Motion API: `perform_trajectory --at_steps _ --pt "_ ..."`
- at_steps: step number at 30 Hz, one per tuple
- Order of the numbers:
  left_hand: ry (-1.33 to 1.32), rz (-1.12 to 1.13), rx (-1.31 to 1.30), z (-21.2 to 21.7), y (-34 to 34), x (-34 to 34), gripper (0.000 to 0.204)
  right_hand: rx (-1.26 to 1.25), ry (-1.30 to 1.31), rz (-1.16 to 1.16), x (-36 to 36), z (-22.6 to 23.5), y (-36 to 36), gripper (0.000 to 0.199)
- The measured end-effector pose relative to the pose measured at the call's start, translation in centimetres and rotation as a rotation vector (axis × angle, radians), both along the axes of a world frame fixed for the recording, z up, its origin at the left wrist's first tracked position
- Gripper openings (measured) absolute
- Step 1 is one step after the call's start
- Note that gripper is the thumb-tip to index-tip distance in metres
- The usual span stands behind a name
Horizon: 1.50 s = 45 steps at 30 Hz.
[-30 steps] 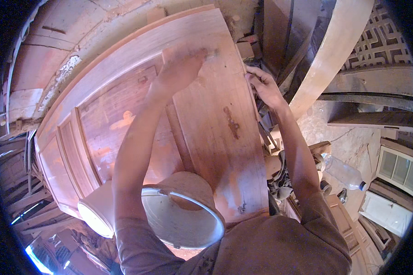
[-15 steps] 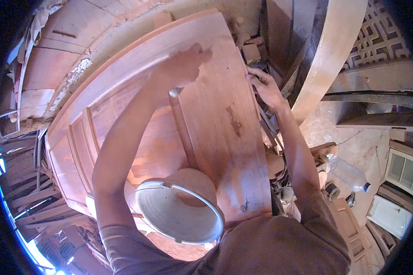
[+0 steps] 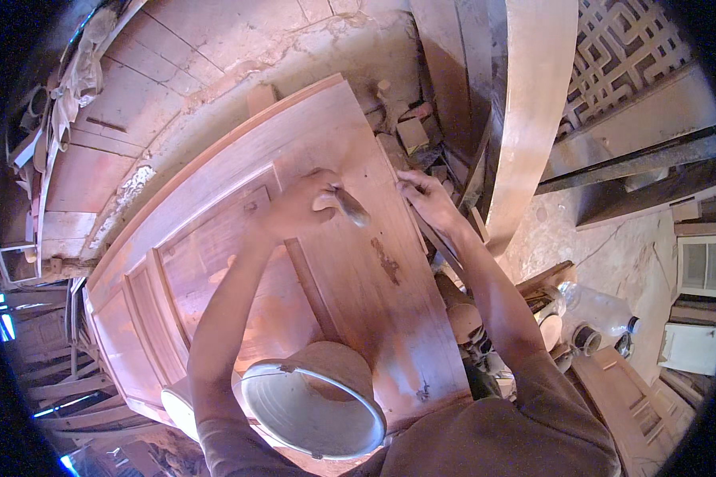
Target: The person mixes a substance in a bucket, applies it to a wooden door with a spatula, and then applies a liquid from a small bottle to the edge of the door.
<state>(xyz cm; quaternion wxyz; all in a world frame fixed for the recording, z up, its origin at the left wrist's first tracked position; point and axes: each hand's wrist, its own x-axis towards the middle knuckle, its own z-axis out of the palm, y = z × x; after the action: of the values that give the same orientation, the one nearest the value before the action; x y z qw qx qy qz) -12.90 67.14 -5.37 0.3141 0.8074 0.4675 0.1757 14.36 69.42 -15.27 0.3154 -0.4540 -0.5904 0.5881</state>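
A panelled wooden door lies in front of me, reddish-brown with paler patches. My left hand is over its broad side board, curled round a folded, tan-grey piece that looks like sandpaper. Part of that piece is hidden by the fingers. At the door's right edge rests my right hand, its fingers bent over the edge, thumb and fingertips close together; whether anything is between them cannot be made out. Close to my body, a white bucket is tilted with its mouth toward me.
Left of the bucket shows another white rounded rim, partly behind my forearm. A tall pale board leans beyond my right hand. Scrap wood, a clear plastic bottle, a jar and another panelled door lie at the right.
My left hand has come nearer to me along the door, and the folded piece now shows in it. My right hand stays at the edge. The whole view has shifted.
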Motion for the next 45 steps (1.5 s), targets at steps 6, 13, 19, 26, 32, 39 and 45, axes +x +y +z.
perform_trajectory --at_steps 6,13,19,26,32,39,45 --pt "0.504 0.007 0.233 -0.9 0.6 2.7 0.020 0.025 -0.025 -0.062 0.3 -1.2 -0.2 0.032" --pt "-0.023 0.572 0.193 -3.0 2.9 1.7 0.018 -0.070 -0.014 0.023 0.1 0.0 0.2 0.037" --pt "-0.117 0.622 0.343 -5.8 3.1 3.8 0.021 -0.006 -0.023 0.040 0.4 -0.4 0.3 0.034" --pt "-0.172 0.567 0.272 -6.9 3.4 3.4 0.016 0.016 -0.024 0.042 0.6 -1.4 0.4 0.032" --pt "-0.179 0.498 0.264 -7.2 4.5 3.3 0.020 0.049 -0.043 0.051 0.3 -1.4 0.4 0.032" --pt "-0.166 0.502 0.237 -7.3 5.9 5.4 0.023 0.078 -0.023 -0.022 0.0 -0.9 -0.1 0.032" --pt "-0.108 0.467 0.322 -8.2 6.7 5.2 0.028 0.042 -0.004 -0.032 0.0 -1.3 0.1 0.031"
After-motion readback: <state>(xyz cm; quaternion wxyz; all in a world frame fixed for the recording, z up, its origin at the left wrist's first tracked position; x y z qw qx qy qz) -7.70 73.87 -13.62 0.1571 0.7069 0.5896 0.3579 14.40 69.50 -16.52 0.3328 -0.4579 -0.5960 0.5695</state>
